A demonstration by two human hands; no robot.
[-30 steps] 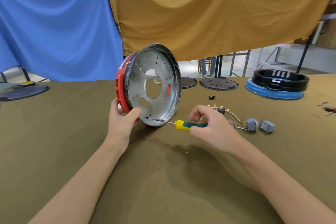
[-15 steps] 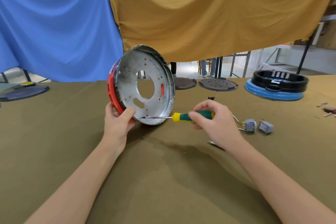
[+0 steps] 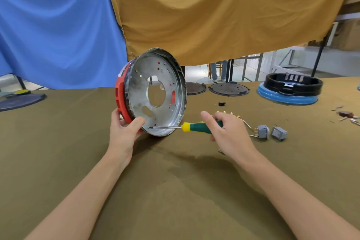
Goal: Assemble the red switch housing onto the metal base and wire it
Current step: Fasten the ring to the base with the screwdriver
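Note:
The round metal base stands on edge on the olive table, its dished inside facing me. The red switch housing sits against its back, showing as a red rim at the left. My left hand grips the lower left edge, thumb on the metal and fingers behind the red part. My right hand holds the green and yellow handle of a screwdriver. Its shaft lies level and the tip touches the base's lower inner face. Two grey switches with wires lie right of my right hand.
A black ring on a blue disc stands at the back right. Two dark round plates lie behind the base. Another dark plate is at the far left. Small metal parts lie at the right edge. Cloths hang behind the table.
The base has turned slightly and its face now points more toward me. The screwdriver tip stays at the lower inner face while my right hand has shifted its hold on the handle.

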